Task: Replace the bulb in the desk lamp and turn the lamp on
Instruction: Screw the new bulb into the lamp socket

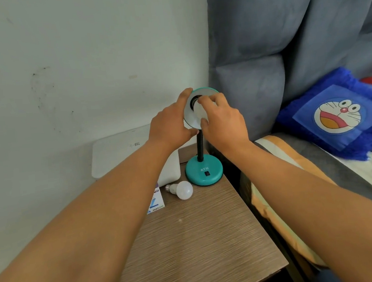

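A teal desk lamp stands at the far end of a wooden bedside table (pixel 201 241). Its round base (pixel 204 172) carries a black switch, and a black flexible neck rises to the shade (pixel 192 119), which is tilted toward me. My left hand (pixel 169 124) grips the shade's left rim. My right hand (pixel 221 119) is closed around a white bulb (pixel 200 113) seated at the dark socket inside the shade. A second white bulb (pixel 181 190) lies on its side on the table, left of the base.
A white flat box (pixel 122 151) leans at the table's back left by the wall. A small printed bulb carton (pixel 155 203) lies next to the loose bulb. A bed with a blue cartoon cushion (pixel 337 115) is on the right, grey curtain behind.
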